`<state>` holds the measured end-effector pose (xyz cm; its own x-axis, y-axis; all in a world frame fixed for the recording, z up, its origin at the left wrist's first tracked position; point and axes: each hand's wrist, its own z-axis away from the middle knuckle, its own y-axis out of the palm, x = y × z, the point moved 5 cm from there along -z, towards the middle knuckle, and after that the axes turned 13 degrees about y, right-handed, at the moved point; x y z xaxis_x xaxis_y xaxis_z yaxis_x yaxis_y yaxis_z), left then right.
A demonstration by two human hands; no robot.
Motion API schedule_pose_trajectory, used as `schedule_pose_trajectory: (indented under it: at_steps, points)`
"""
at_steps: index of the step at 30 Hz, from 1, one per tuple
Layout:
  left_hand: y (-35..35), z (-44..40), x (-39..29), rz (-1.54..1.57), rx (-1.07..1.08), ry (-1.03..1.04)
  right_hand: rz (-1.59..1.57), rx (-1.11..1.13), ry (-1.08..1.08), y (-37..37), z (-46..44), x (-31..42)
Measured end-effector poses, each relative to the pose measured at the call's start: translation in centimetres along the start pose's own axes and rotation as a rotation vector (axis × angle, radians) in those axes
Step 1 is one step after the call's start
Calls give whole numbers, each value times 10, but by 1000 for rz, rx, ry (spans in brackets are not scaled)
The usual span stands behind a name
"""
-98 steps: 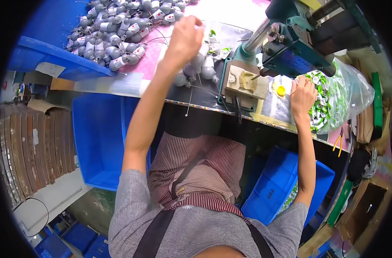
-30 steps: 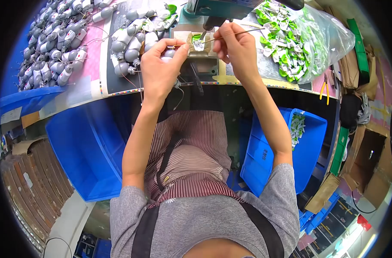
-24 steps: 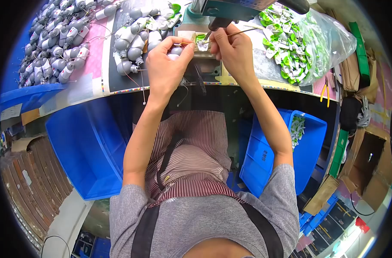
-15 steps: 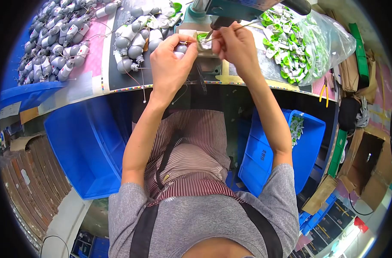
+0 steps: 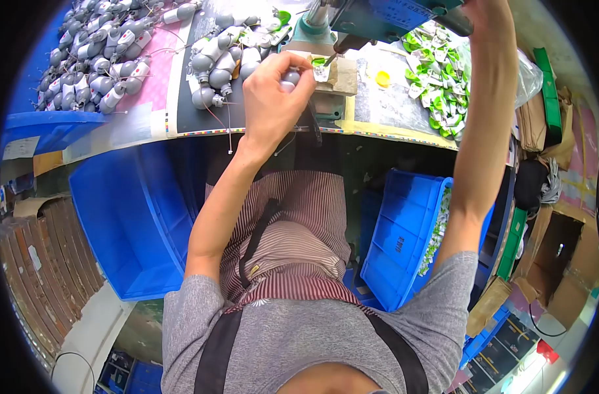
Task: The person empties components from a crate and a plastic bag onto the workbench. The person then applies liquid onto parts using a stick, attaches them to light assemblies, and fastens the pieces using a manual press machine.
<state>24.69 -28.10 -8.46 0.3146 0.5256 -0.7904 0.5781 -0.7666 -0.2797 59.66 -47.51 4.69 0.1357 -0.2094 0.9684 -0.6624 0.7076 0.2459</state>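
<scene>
My left hand (image 5: 278,92) is closed in a pinch at the front of the machine, its fingertips around a grey and white bulb-shaped part (image 5: 289,79) that they partly hide. Right beside those fingertips, a small green and white piece (image 5: 320,69) sits on the tan block (image 5: 342,76), under the machine's dark tip (image 5: 342,47). My right hand (image 5: 484,10) is raised to the upper edge of the view, closed at the machine's black handle (image 5: 455,23); part of it is cut off by the frame. The machine's teal body (image 5: 378,20) stands over the block.
Grey bulb-shaped parts with wires (image 5: 92,59) are heaped at the left, with a smaller group (image 5: 214,65) nearer. Green and white pieces (image 5: 437,85) lie at the right by a yellow round spot (image 5: 382,79). Blue bins (image 5: 125,223) (image 5: 404,236) stand below the table edge.
My right hand has left the small piece at the block and moved up and right to the machine's handle. The left hand stays by the block.
</scene>
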Motion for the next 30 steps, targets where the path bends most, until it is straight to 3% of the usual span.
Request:
schedule_pose_trajectory:
  at_steps: [2,5,10,12,15,19,21,23,27,30]
  points:
    - [-2,1,-8,-69,12,166,-84,-29,-22,27,7,10]
    - [-1,3,-13,-205,39,154,337,22,-257,136,88,43]
    - [8,1,-4,-210,22,142,563,-330,-555,162,118,63]
    - [8,0,-4,-241,28,145,831,-384,-830,180,140,69]
    - [10,-2,-4,-226,9,154,1180,-518,-1074,203,161,72]
    - [12,-2,-2,-242,10,146,1460,-726,-950,165,183,59]
    - [12,-2,-1,-237,10,126,1329,-750,-794,167,206,52]
    - [13,-2,-2,-244,10,139,1419,-649,-802,193,222,45]
    - [13,-4,-5,-286,48,151,1754,-133,-1249,215,230,21]
    - [10,-5,-9,-239,63,99,1856,-125,-1356,210,240,0]
